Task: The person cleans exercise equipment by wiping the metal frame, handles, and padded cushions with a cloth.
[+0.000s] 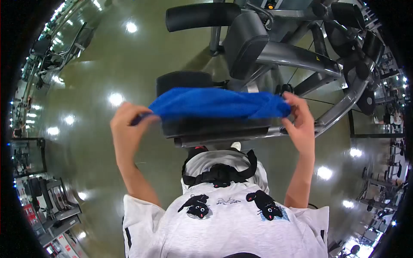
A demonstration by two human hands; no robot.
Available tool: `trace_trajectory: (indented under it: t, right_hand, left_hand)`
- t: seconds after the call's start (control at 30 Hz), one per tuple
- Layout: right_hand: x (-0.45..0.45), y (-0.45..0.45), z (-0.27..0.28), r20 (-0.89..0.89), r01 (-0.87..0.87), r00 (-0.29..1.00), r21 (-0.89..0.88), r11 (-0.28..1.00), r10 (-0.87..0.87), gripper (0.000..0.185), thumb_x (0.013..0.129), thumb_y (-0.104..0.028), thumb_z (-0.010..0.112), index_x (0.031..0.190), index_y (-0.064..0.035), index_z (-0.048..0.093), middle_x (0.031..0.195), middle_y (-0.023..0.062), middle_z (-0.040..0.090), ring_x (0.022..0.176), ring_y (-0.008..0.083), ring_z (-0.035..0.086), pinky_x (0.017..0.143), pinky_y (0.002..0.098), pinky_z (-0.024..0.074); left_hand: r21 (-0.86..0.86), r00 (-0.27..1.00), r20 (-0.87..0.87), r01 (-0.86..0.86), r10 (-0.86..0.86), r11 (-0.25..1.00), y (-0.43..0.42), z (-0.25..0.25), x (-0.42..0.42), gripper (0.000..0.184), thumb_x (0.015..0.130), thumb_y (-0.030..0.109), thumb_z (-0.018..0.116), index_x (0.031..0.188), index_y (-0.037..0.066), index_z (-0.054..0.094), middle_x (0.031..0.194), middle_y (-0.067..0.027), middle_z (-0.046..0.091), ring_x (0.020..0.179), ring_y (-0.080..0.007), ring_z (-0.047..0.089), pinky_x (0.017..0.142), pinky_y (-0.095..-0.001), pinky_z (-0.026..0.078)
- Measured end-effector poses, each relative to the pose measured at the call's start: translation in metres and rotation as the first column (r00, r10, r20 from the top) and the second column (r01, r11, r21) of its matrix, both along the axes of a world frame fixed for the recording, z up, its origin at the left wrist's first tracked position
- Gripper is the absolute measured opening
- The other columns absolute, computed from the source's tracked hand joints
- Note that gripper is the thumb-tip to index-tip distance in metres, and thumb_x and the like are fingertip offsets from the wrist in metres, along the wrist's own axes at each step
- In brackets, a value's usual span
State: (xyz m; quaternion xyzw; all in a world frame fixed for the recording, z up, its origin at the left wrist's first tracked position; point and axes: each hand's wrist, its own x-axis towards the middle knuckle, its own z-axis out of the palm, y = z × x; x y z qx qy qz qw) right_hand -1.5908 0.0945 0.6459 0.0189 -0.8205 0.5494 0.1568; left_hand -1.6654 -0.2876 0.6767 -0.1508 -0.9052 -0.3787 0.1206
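Note:
A blue cloth [215,102], probably a towel, stretches sideways between my two hands, gathered into a long bunched strip. My left hand [132,120] pinches its left end, and the fingers are closed on it. At the other end, my right hand [299,118] grips the cloth between thumb and fingers. Just beneath and behind the cloth is a black padded seat [193,127] of a gym machine, partly hidden by it. Whether the cloth touches the pad, I cannot tell.
Ahead and to the right stands the machine's grey frame [297,56], with a black upright pad [245,43] and a black roller pad [202,16]. A smooth greenish floor [94,77] surrounds it. More gym equipment [51,206] lines the left side.

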Motion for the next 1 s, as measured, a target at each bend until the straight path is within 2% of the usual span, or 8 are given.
trace_trajectory:
  t: [0.13,0.3,0.33,0.4,0.43,0.57,0.7,1.0]
  right_hand:
    - [0.027,-0.010,-0.029,0.182,0.004,0.983,0.145,0.989,-0.030,0.054,0.068,0.013,0.056,0.118,-0.0068,0.057,0.107,0.0068,0.057,0.089,0.0153,0.055,0.079,0.0268,0.0442]
    - [0.032,-0.021,-0.042,0.237,0.086,0.962,0.213,0.973,-0.137,0.042,0.073,0.009,0.057,0.112,-0.0074,0.062,0.097,0.0073,0.057,0.080,0.0154,0.057,0.073,0.0262,0.0454]
    - [0.027,-0.025,-0.037,0.243,0.109,0.956,0.217,0.970,-0.162,0.036,0.076,0.006,0.058,0.109,-0.0064,0.063,0.097,0.0081,0.058,0.081,0.0174,0.056,0.075,0.0277,0.0456]
    - [0.017,-0.034,-0.035,0.205,0.109,0.963,0.299,0.948,-0.175,0.033,0.077,0.004,0.059,0.108,-0.0063,0.063,0.097,0.0091,0.058,0.084,0.0201,0.056,0.077,0.0294,0.0455]
    - [0.013,-0.038,-0.034,0.162,0.117,0.969,0.366,0.923,-0.187,0.031,0.077,0.001,0.060,0.107,-0.0062,0.063,0.098,0.0101,0.058,0.086,0.0228,0.056,0.079,0.0312,0.0453]
    - [0.001,-0.068,-0.054,-0.023,0.088,0.996,0.541,0.837,-0.090,0.027,0.082,-0.011,0.061,0.109,-0.0117,0.063,0.112,0.0094,0.059,0.108,0.0299,0.052,0.095,0.0419,0.0375]
    - [0.006,-0.096,-0.070,-0.043,0.023,0.999,0.737,0.676,0.013,0.037,0.084,-0.018,0.061,0.121,-0.0185,0.059,0.128,0.0061,0.053,0.124,0.0293,0.044,0.104,0.0504,0.0265]
    - [0.018,-0.086,-0.073,0.039,0.069,0.987,0.768,0.637,-0.154,0.040,0.092,-0.021,0.049,0.132,-0.0259,0.051,0.140,-0.0003,0.045,0.132,0.0261,0.037,0.109,0.0476,0.0219]
  left_hand:
    - [-0.287,0.989,0.123,0.120,-0.088,0.950,-0.012,-0.031,0.023,0.018,0.066,0.001,0.074,0.082,0.000,0.065,0.074,-0.0064,0.058,0.069,-0.0180,0.055,0.067,-0.0285,0.044]
    - [0.158,0.976,-0.215,0.008,0.026,0.987,-0.005,0.021,0.060,0.014,0.070,0.008,0.074,0.081,0.004,0.065,0.073,-0.0083,0.061,0.073,-0.0237,0.061,0.070,-0.0371,0.047]
    - [0.301,0.937,-0.344,0.053,0.057,0.952,-0.009,0.034,0.067,0.011,0.072,0.005,0.072,0.081,0.004,0.065,0.073,-0.0083,0.062,0.072,-0.0241,0.061,0.068,-0.0391,0.047]
    - [0.379,0.815,-0.542,0.454,-0.204,0.806,-0.023,0.059,0.066,0.013,0.071,-0.002,0.068,0.081,0.005,0.064,0.071,-0.0077,0.062,0.070,-0.0245,0.060,0.065,-0.0412,0.047]
    - [0.381,0.812,-0.547,0.458,-0.204,0.803,-0.017,0.058,0.065,0.013,0.071,-0.002,0.068,0.081,0.005,0.064,0.071,-0.0077,0.062,0.070,-0.0245,0.060,0.065,-0.0412,0.047]
    - [0.070,0.976,-0.119,0.190,-0.181,0.979,0.033,0.029,0.036,0.023,0.075,0.015,0.072,0.093,0.004,0.064,0.082,-0.0080,0.063,0.075,-0.0261,0.061,0.071,-0.0414,0.047]
    - [-0.437,0.959,-0.037,0.238,-0.282,0.867,0.063,-0.074,0.017,0.053,0.080,0.029,0.068,0.125,0.006,0.053,0.134,-0.0163,0.046,0.126,-0.0332,0.041,0.105,-0.0482,0.029]
    - [-0.548,0.972,0.037,0.215,-0.233,0.808,0.061,-0.101,0.037,0.074,0.078,0.040,0.065,0.138,0.006,0.038,0.145,-0.0194,0.030,0.135,-0.0392,0.024,0.109,-0.0547,0.016]
